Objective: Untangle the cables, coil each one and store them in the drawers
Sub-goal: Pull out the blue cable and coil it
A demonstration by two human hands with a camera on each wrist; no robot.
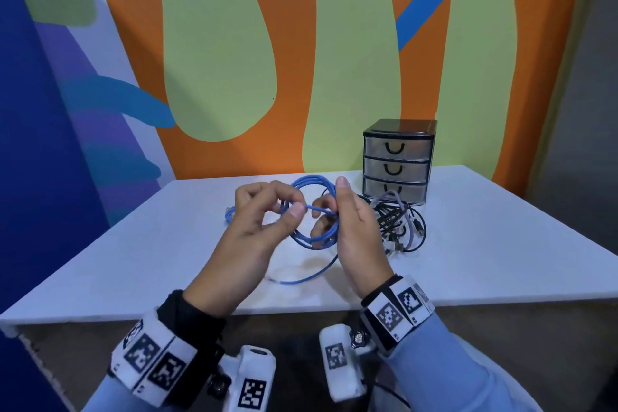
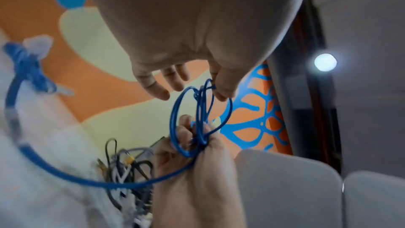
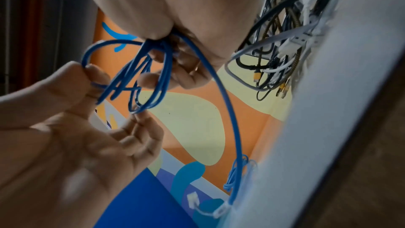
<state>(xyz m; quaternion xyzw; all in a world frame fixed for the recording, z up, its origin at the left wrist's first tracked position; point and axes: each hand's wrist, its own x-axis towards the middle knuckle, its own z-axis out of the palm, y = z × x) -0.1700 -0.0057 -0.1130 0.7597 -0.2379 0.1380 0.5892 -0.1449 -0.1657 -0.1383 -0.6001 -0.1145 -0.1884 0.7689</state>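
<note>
A blue network cable (image 1: pixel 314 237) is wound into several loops above the white table (image 1: pixel 485 244). My right hand (image 1: pixel 351 231) grips the bundle of loops (image 3: pixel 153 75) in its curled fingers. My left hand (image 1: pixel 267 214) pinches one strand of the same cable (image 2: pixel 210 86) between thumb and forefinger, just left of the right hand. The loose tail (image 1: pixel 301 279) of the cable trails onto the table, and its clear plug end (image 3: pixel 192 200) lies to the left. A tangle of black, grey and white cables (image 1: pixel 401 224) lies right of my hands.
A small black drawer unit (image 1: pixel 398 160) with three shut translucent drawers stands at the back of the table, right behind the tangle. A painted wall runs along the far edge. The near table edge (image 1: pixel 301 309) lies below my wrists.
</note>
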